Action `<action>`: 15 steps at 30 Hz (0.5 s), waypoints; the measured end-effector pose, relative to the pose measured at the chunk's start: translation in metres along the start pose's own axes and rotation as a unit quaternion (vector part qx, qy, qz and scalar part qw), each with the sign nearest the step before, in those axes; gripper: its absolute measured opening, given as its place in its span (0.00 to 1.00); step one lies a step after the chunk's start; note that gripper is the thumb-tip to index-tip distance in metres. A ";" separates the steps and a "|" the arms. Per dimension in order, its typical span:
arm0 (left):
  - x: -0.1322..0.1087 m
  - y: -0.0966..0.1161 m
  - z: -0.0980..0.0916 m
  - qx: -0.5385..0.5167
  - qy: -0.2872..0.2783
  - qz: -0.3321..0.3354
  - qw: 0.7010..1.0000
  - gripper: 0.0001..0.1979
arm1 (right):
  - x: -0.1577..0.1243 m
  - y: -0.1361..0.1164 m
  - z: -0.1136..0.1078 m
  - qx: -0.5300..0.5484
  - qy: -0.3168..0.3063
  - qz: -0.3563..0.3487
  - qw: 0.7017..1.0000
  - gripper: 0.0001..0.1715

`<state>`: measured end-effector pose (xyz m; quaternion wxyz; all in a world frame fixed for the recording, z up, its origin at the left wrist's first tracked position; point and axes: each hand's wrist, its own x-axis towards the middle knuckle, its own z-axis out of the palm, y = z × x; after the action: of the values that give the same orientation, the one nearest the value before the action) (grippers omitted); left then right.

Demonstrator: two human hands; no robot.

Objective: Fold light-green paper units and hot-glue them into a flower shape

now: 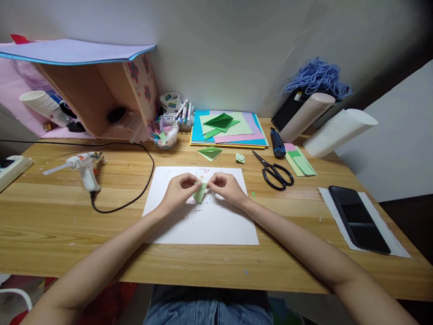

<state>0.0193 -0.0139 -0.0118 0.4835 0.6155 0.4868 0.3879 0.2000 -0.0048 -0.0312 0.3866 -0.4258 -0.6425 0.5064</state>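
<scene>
Between my two hands is a small folded piece of light green paper, held above a white sheet with small coloured marks on it. My left hand pinches its upper left edge between thumb and forefinger. On the other side, my right hand pinches the upper right corner the same way. Just beyond the sheet lie a folded green paper diamond and a small folded paper heart. Black-handled scissors rest to the right, blades pointing away to the left.
A white glue gun with a looping black cord lies left. Behind are a cardboard box, a tub of scraps and stacked coloured paper. Rightward are a blue cutter, paper strips, rolls and a phone.
</scene>
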 end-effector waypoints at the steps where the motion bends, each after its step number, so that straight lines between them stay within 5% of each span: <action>1: 0.001 0.000 0.000 -0.015 0.011 -0.006 1.000 0.11 | 0.000 0.000 0.000 0.007 -0.003 0.003 1.000 0.11; 7: 0.005 -0.003 0.001 -0.087 0.025 -0.045 0.995 0.14 | -0.004 -0.002 0.007 -0.050 -0.034 -0.003 0.998 0.11; 12: 0.005 -0.003 -0.002 -0.086 0.017 -0.052 0.995 0.19 | -0.002 0.001 0.006 -0.001 0.030 0.008 1.000 0.12; 15: 0.004 0.000 -0.004 -0.040 -0.040 -0.061 0.997 0.17 | 0.000 0.001 0.004 0.052 0.058 0.009 0.997 0.13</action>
<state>0.0167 -0.0091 -0.0112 0.5496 0.5795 0.4879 0.3523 0.1968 -0.0062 -0.0332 0.4398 -0.4396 -0.5879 0.5174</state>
